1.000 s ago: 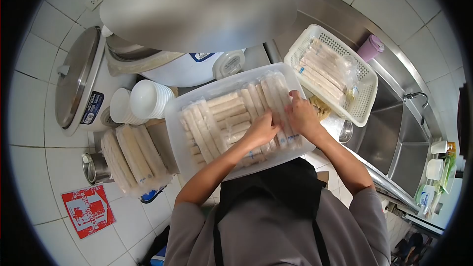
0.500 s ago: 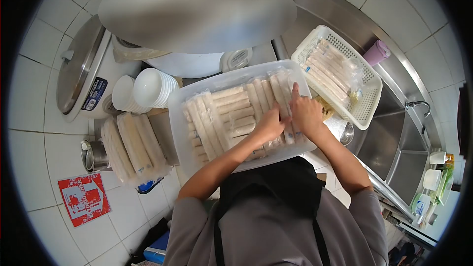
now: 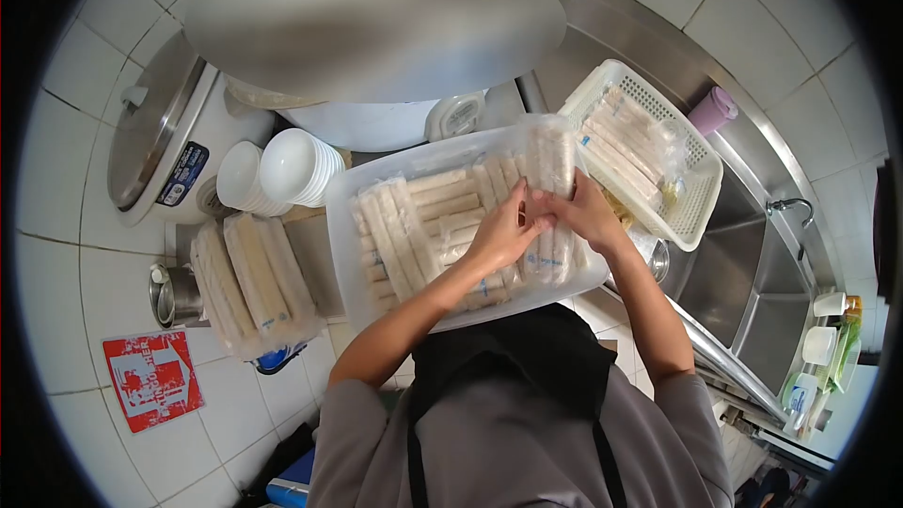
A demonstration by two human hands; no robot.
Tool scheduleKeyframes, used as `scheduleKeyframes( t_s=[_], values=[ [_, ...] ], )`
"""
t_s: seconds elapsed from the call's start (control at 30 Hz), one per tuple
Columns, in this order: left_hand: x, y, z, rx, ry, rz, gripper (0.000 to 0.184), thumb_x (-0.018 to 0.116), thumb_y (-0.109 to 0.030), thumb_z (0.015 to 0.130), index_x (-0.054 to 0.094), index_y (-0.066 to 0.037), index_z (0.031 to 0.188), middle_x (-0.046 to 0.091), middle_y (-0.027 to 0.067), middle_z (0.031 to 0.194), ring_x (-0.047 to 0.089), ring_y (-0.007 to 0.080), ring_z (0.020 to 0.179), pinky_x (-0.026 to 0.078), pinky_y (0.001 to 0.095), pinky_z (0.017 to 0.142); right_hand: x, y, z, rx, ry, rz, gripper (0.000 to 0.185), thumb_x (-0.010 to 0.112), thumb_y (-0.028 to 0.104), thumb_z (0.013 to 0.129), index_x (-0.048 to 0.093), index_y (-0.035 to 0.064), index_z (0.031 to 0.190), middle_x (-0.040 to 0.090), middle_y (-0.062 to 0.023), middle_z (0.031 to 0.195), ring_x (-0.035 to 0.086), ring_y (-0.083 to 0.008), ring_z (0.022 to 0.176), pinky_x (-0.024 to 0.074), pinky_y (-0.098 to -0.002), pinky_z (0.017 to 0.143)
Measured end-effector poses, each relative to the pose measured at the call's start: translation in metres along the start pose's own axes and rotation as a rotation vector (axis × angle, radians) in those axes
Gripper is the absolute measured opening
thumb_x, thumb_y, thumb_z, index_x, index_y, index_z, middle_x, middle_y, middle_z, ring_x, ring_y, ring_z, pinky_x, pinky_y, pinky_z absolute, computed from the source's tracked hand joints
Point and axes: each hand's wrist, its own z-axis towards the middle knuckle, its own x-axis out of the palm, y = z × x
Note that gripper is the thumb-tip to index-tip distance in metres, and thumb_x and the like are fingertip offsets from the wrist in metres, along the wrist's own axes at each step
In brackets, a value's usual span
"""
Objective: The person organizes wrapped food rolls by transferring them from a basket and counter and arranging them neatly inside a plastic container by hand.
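Note:
Both of my hands grip one clear bag of pale sticks (image 3: 548, 155) at the right end of a translucent plastic bin. My left hand (image 3: 503, 233) holds its left side, and my right hand (image 3: 591, 216) has fingers wrapped round its right side. The bag is raised a little above the other packs. Inside the bin (image 3: 340, 226) lie several more bagged sticks (image 3: 400, 235), some lengthwise and some crosswise. Blue print shows on the held bag's lower part.
A white basket (image 3: 691, 231) with bagged sticks stands right of the bin, beside a sink (image 3: 720, 263). Stacked white bowls (image 3: 292, 165), large cookers (image 3: 155, 146) and more bagged sticks (image 3: 259, 273) are at the left. A blurred metal disc (image 3: 376, 23) fills the top.
The rightmost bag has come up off the other packs, now between both hands. My fingers, earlier pressed down among the packs, have closed on its sides.

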Motion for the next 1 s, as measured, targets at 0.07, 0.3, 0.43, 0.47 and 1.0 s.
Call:
scheduleKeyframes(
  t_s=[0.07, 0.3, 0.43, 0.47, 1.0],
  values=[
    [-0.01, -0.007, -0.001, -0.082, 0.081, 0.037, 0.059, 0.06, -0.028, 0.085, 0.03, -0.002, 0.128, 0.054, 0.0117, 0.101, 0.056, 0.0166, 0.087, 0.046, 0.0288, 0.075, -0.003, 0.001, -0.001, -0.005, 0.082, 0.307, 0.048, 0.067, 0.018, 0.074, 0.05, -0.0078, 0.11, 0.061, -0.0169, 0.095, 0.06, -0.0178, 0.088, 0.0468, -0.0306, 0.078],
    [-0.027, -0.013, -0.01, -0.274, 0.288, -0.946, 0.067, 0.059, -0.032, 0.085, 0.021, -0.005, 0.133, 0.047, 0.0106, 0.115, 0.052, 0.0181, 0.1, 0.043, 0.0331, 0.084, -0.008, 0.028, -0.007, 0.161, 0.288, 0.615, 0.043, 0.067, 0.017, 0.075, 0.053, -0.005, 0.109, 0.061, -0.0118, 0.099, 0.059, -0.0173, 0.088, 0.047, -0.0301, 0.079],
    [-0.039, -0.016, -0.018, -0.306, 0.289, -0.739, 0.07, 0.062, -0.033, 0.083, 0.022, -0.004, 0.133, 0.052, 0.0114, 0.11, 0.051, 0.0171, 0.101, 0.043, 0.032, 0.083, -0.008, 0.025, -0.007, 0.17, 0.346, 0.608, 0.043, 0.067, 0.017, 0.076, 0.053, -0.0048, 0.11, 0.061, -0.0116, 0.098, 0.059, -0.0164, 0.087, 0.0472, -0.0298, 0.079],
    [-0.041, -0.015, -0.019, -0.31, 0.278, -0.654, 0.071, 0.063, -0.034, 0.082, 0.023, -0.004, 0.133, 0.052, 0.0115, 0.109, 0.051, 0.017, 0.101, 0.043, 0.0316, 0.083, -0.007, 0.023, -0.006, 0.172, 0.361, 0.602, 0.042, 0.067, 0.017, 0.076, 0.053, -0.0047, 0.11, 0.061, -0.0115, 0.098, 0.059, -0.0163, 0.087, 0.0472, -0.0297, 0.079],
    [0.005, 0.012, 0.006, -0.493, 0.06, -0.762, 0.031, 0.067, -0.028, 0.08, 0.056, -0.004, 0.096, 0.055, 0.0009, 0.086, 0.049, 0.009, 0.075, 0.041, 0.024, 0.066, -0.058, 0.028, -0.003, -0.25, -0.267, -0.117, 0.076, 0.068, 0.037, 0.075, 0.035, -0.0033, 0.13, 0.05, -0.0188, 0.111, 0.053, -0.0229, 0.092, 0.0447, -0.0317, 0.077]
  ],
)
